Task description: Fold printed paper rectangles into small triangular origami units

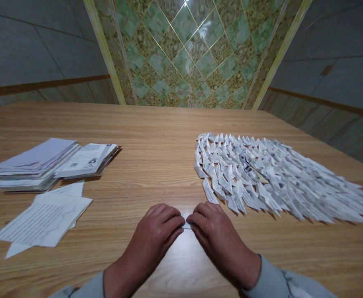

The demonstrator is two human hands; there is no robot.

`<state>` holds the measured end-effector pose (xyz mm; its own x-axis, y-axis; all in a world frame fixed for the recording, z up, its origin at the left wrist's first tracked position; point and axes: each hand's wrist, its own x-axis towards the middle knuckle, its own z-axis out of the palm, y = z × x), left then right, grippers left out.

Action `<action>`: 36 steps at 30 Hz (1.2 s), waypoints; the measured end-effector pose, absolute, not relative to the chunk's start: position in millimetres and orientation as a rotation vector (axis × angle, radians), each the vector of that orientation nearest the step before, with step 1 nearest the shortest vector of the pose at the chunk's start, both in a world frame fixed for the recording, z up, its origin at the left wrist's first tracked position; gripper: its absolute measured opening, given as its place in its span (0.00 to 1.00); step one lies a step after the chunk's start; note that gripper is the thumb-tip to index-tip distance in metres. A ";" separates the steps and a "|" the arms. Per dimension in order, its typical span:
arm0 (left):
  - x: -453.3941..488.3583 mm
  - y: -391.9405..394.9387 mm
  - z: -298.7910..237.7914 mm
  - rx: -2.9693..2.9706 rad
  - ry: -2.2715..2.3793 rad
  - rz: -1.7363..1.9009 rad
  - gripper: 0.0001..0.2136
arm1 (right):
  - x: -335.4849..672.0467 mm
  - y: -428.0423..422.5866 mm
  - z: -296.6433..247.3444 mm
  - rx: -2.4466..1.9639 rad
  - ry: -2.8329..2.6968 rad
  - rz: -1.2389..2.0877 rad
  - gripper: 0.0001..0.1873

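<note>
Between my two hands, low in the middle of the head view, is a small piece of folded white paper (186, 221). My left hand (159, 231) pinches its left side, fingers curled over it. Closed on the right side is my right hand (214, 234). Most of the paper is hidden under the fingers, so its full shape does not show. Just beyond my right hand, many folded paper boats (237, 174) stand in tight rows. The nearest single paper boat (210, 191) lies close to my right fingertips.
A stack of paper sheets (38, 155) and a shorter stack of printed pages (83, 159) lie on the left of the wooden table (138, 165). Loose printed sheets (49, 219) overlap nearer to me. A tiled wall (187, 54) rises behind the table's far edge.
</note>
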<state>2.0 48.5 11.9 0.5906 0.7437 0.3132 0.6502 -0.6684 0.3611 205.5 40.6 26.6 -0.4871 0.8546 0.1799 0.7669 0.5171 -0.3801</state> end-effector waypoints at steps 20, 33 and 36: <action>2.7 47.1 12.2 2.259 1.078 1.035 0.07 | 206.4 39.6 26.0 -1.059 -2.231 0.422 0.06; -2.5 45.5 21.1 2.046 1.088 0.989 0.09 | 213.0 42.5 31.3 -0.976 -2.110 0.597 0.20; -4.7 48.5 25.3 1.960 1.097 0.978 0.09 | 217.2 45.5 32.7 -0.982 -2.068 0.635 0.16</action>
